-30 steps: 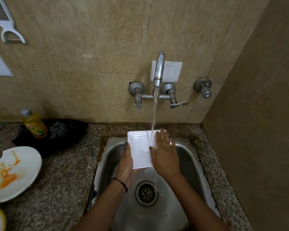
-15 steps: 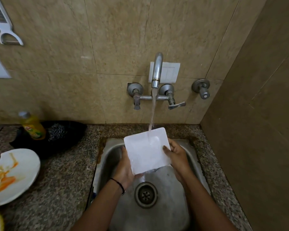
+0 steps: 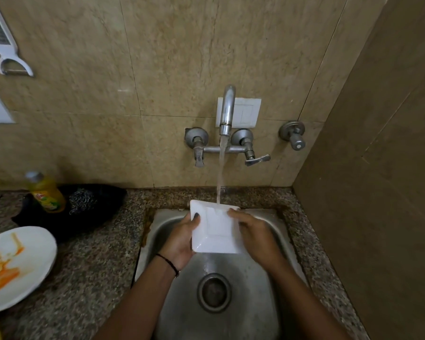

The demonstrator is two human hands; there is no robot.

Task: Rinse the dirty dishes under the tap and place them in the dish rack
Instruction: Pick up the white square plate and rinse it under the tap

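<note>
A small white square dish [image 3: 216, 229] is held over the steel sink [image 3: 275, 244], its hollow side facing up. My left hand [image 3: 182, 239] grips its left edge with the thumb on the rim. My right hand [image 3: 253, 231] holds its right edge. Water from the wall tap [image 3: 227, 109] runs in a steady stream onto the dish's far edge. A white plate [image 3: 15, 266] smeared with orange sauce lies on the counter at the left. No dish rack is in view.
A yellow dish-soap bottle [image 3: 46, 192] and a steel scrubber [image 3: 81, 203] sit on a black cloth behind the dirty plate. A white peeler [image 3: 3, 42] hangs on the tiled wall. A brown side wall closes in the right. The sink drain [image 3: 214, 292] is uncovered.
The dish was turned over from its flat underside to its hollow side up and lowered slightly. My right hand shifted from rubbing the face to gripping the right edge.
</note>
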